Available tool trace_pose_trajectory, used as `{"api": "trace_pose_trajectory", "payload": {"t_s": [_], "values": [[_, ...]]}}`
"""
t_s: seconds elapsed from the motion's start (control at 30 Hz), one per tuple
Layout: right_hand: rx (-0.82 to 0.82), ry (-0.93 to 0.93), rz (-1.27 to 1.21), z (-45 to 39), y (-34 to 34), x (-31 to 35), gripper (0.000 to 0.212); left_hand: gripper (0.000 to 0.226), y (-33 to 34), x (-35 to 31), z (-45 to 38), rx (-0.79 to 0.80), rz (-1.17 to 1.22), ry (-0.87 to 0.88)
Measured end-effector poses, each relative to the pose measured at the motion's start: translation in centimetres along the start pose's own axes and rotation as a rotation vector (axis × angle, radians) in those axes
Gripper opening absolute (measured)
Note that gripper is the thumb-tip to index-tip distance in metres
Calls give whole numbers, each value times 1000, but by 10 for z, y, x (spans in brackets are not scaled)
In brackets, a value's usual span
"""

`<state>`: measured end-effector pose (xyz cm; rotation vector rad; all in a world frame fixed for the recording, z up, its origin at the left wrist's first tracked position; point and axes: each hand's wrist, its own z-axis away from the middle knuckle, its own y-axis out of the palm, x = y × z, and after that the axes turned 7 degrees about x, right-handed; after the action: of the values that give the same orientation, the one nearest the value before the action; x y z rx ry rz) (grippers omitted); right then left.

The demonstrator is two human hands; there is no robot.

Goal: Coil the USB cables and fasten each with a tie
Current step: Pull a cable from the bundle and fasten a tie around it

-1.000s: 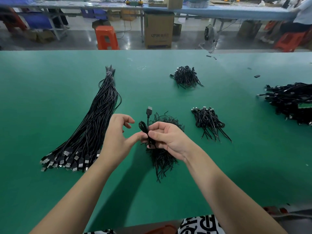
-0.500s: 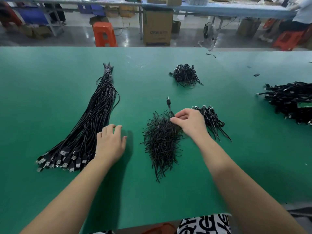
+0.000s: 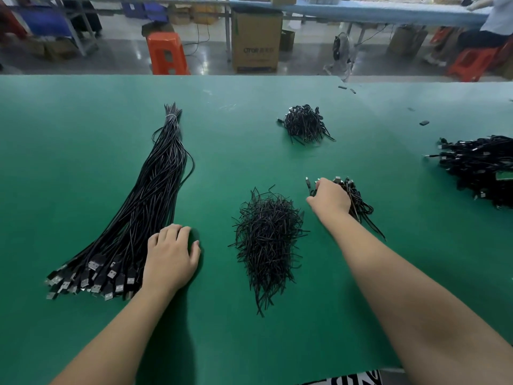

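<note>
A long bundle of straight black USB cables (image 3: 150, 207) lies at the left, plugs toward me. My left hand (image 3: 170, 257) rests flat on the table beside the plug end, its fingertips touching the cables. A heap of black wire ties (image 3: 266, 240) sits in the middle. My right hand (image 3: 329, 200) grips a coiled cable (image 3: 309, 186) at the left edge of a small pile of coiled cables (image 3: 359, 202). The hand hides most of the coil; only a plug and a bit of loop show.
The work surface is a green table (image 3: 83, 134). Another small pile of coiled cables (image 3: 305, 125) lies farther back, and a large heap of cables (image 3: 480, 168) sits at the right edge. Small black bits (image 3: 424, 123) lie at the far right.
My right hand carried the coiled cable from above the ties rightward to the pile of coiled cables. My left hand let go and dropped to the table beside the straight bundle.
</note>
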<state>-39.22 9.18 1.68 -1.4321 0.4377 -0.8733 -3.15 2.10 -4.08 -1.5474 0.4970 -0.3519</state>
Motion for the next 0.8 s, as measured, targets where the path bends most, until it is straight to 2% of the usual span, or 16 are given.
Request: {"api": "trace_pose_trajectory", "payload": {"t_s": [0.17,0.3,0.4,0.47,0.67,0.8], "values": [[36,-48,160,-7,12,0,13,47,2,1,0,-9,9,-10],[50,-76,297,-8,16,2,15,47,4,3,0,-25,35,-12],[83,-115,368,-10,11,4,4,46,6,4,0,-35,39,-16],[103,-110,368,-11,9,3,13,46,7,4,-1,-43,37,-13],[150,-107,350,-3,10,6,22,46,8,4,-2,-72,38,-7],[88,-128,320,0,8,10,24,45,7,4,-1,-79,46,-4]]}}
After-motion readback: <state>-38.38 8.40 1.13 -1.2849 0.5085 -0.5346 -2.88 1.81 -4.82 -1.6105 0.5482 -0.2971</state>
